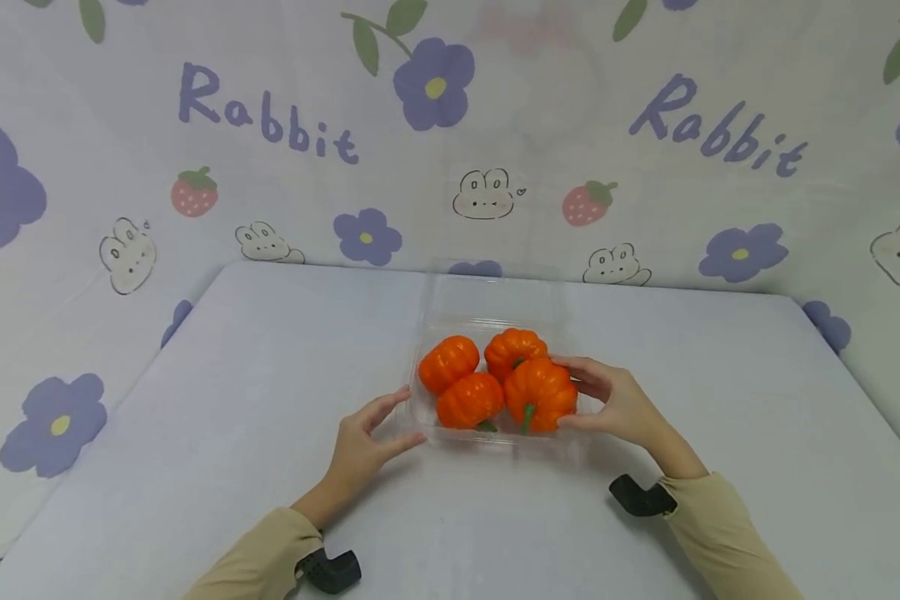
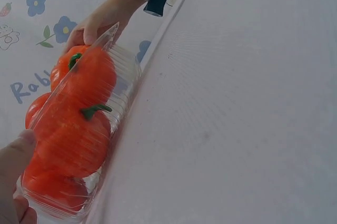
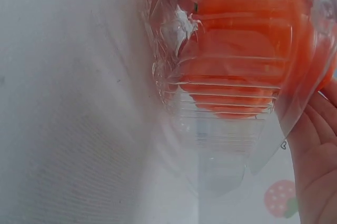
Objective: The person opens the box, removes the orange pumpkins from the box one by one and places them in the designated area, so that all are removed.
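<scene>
Rabbit-print backdrop (image 1: 412,167) behind white surface (image 1: 195,400); four pumpkins (image 1: 450,365) already set in clear clamshell (image 1: 461,436), lid (image 1: 495,297) not yet closed; front-right pumpkin (image 1: 543,392) grasped by right grip (image 1: 611,402); left grip (image 1: 362,440) spread at near-left corner.

R grip (image 3: 317,155) ptly cut off, R-wrist view.

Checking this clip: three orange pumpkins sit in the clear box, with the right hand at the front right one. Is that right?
Not quite: the count is off. The head view shows four orange pumpkins in the clear box, with the right hand at the front right one.
</scene>
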The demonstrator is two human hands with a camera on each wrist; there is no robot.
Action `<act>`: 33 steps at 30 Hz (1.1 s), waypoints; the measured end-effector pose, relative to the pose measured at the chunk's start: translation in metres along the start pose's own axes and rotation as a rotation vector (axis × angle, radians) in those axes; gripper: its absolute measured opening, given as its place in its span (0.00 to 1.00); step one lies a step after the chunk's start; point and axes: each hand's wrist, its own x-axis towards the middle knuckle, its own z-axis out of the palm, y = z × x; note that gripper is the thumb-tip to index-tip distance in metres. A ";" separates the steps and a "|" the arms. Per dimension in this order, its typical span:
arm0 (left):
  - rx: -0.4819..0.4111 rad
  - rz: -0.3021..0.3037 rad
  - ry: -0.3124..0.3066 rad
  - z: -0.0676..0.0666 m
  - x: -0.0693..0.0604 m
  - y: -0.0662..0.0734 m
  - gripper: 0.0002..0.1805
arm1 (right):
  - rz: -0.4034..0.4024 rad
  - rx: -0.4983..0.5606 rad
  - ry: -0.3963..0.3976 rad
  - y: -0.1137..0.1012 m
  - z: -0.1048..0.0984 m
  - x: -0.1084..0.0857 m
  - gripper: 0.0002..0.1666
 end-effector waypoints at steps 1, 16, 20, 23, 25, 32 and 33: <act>-0.001 -0.001 0.002 0.000 0.001 0.000 0.27 | 0.011 0.005 0.004 0.000 0.000 0.000 0.37; 0.010 0.018 0.011 0.003 0.003 -0.002 0.26 | 0.050 0.200 0.013 0.029 -0.010 0.000 0.32; 0.004 0.022 0.015 0.003 0.004 -0.001 0.26 | 0.084 0.206 0.037 0.028 -0.011 0.000 0.39; 0.010 0.021 0.019 0.004 0.003 -0.001 0.26 | 0.139 0.200 0.072 0.024 -0.011 0.001 0.37; 0.014 0.023 0.021 0.004 0.003 -0.002 0.27 | 0.191 0.195 0.098 0.022 -0.011 0.001 0.36; 0.011 0.042 0.019 0.003 0.005 -0.003 0.27 | 0.294 0.128 0.172 0.017 -0.016 0.000 0.32; 0.010 0.042 0.018 0.003 0.005 -0.002 0.27 | 0.296 0.125 0.180 0.017 -0.017 0.000 0.32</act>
